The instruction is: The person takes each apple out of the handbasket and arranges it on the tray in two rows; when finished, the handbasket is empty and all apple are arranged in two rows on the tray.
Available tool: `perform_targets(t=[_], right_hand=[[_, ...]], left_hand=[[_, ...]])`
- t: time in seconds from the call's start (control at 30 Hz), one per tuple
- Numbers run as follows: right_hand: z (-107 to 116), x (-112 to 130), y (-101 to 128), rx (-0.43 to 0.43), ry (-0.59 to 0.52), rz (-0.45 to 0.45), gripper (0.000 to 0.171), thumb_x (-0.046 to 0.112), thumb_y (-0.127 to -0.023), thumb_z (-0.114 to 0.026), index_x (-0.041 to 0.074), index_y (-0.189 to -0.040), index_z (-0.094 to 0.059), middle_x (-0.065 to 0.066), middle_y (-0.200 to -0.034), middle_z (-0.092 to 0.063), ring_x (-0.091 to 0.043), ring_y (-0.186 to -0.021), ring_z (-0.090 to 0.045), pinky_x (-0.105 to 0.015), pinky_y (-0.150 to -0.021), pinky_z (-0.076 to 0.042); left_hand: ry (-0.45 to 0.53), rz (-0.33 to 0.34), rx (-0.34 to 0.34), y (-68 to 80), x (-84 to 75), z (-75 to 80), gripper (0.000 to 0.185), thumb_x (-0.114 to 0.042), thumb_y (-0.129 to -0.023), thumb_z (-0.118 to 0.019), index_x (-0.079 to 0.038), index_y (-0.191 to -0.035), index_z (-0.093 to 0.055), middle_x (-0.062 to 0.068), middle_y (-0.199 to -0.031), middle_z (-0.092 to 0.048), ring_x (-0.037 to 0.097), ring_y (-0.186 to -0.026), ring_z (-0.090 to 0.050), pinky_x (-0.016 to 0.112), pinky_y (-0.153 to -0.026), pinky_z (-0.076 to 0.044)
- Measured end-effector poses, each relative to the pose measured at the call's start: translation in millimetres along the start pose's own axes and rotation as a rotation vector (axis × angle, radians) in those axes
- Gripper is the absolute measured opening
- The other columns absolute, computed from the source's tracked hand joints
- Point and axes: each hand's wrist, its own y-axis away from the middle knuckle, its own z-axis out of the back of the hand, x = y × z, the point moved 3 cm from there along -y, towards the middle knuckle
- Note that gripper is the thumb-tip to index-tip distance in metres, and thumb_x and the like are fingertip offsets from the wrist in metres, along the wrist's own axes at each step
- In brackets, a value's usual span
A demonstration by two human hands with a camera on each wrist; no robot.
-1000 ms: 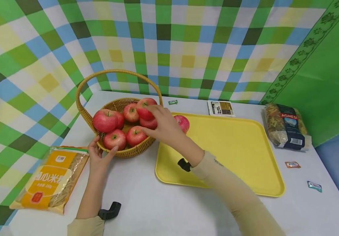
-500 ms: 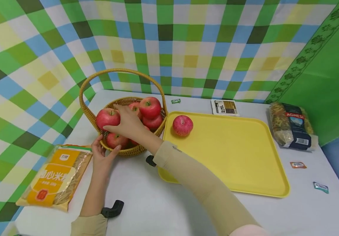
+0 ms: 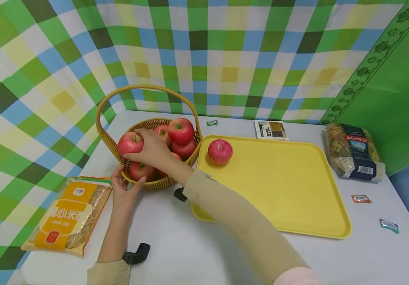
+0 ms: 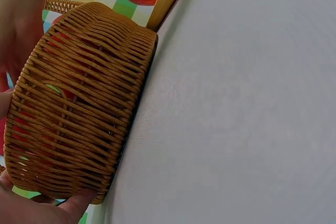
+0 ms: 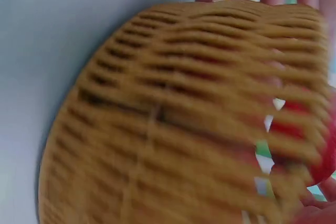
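The step in hand looked like picking an apple out of the basket [image 3: 154,183]: the right hand [image 3: 154,150] reached over the wicker rim and its fingers [image 3: 137,155] were curled round the apple [image 3: 129,143] at the basket's left edge, gripping it, though it was not lifted clear of the others. The left hand [image 3: 124,194] rested against the basket's near wall, thumb and fingers spread and relaxed along the weave, bracing it on the tabletop [image 3: 197,245]; the left wrist view showed that thumb [image 4: 79,203] pressed to the bottom of the wicker. The basket stood just left of the yellow tray [image 3: 297,190], where one apple on the tray [image 3: 220,151] lay near the tray's far left corner. Several more apples remained piled in the basket under its handle [image 3: 143,89]. Judging from this, the next move would call for raising the gripped apple straight up, clear of its neighbours and the handle, then carrying it right, over the rim, to a bare spot on the tray beside the one there, while the left hand kept the basket from tipping.
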Motion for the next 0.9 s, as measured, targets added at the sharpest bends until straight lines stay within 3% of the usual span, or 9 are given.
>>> perform_targets(t=[0.23, 0.43, 0.7, 0.9], right_hand=[[61.5, -3.9, 44.8, -0.027, 0.048, 0.107, 0.081, 0.049, -0.075, -0.077, 0.019, -0.142, -0.043, 0.002, -0.137, -0.047, -0.012, -0.119, -0.046, -0.034, -0.091, -0.05], [126.6, -43.2, 92.4, -0.147, -0.002, 0.141, 0.078, 0.043, -0.076, -0.08, 0.014, -0.14, -0.045, -0.002, -0.132, -0.047, -0.014, -0.112, -0.05, -0.032, -0.085, -0.052], [183.0, -137.8, 146.5, -0.228, 0.118, -0.123, 0.081, 0.03, -0.076, -0.082, 0.004, -0.141, -0.041, -0.014, -0.133, -0.045, -0.03, -0.112, -0.051, -0.049, -0.085, -0.053], [188.6, -199.0, 165.0, -0.123, 0.221, -0.3, 0.08, 0.034, -0.079, -0.079, 0.001, -0.141, -0.04, -0.021, -0.136, -0.041, -0.04, -0.114, -0.048, -0.057, -0.089, -0.048]], left_hand=[[0.01, -0.003, -0.003, -0.7, 1.5, -0.5, 0.079, -0.015, -0.088, -0.072, -0.019, -0.146, -0.018, -0.002, -0.158, -0.016, 0.02, -0.143, -0.017, 0.038, -0.114, -0.024], [0.033, 0.009, -0.007, -0.4, -0.2, -0.9, 0.081, -0.016, -0.087, -0.073, -0.021, -0.146, -0.019, -0.001, -0.159, -0.015, 0.019, -0.143, -0.017, 0.036, -0.115, -0.022], [0.018, 0.025, -0.008, 2.0, -1.7, -1.0, 0.081, -0.017, -0.086, -0.075, -0.022, -0.146, -0.02, -0.002, -0.158, -0.016, 0.018, -0.142, -0.018, 0.035, -0.114, -0.023], [0.048, 0.008, -0.004, 1.5, -2.5, -1.1, 0.081, -0.016, -0.085, -0.075, -0.021, -0.146, -0.021, 0.0, -0.158, -0.015, 0.02, -0.143, -0.016, 0.037, -0.115, -0.021]])
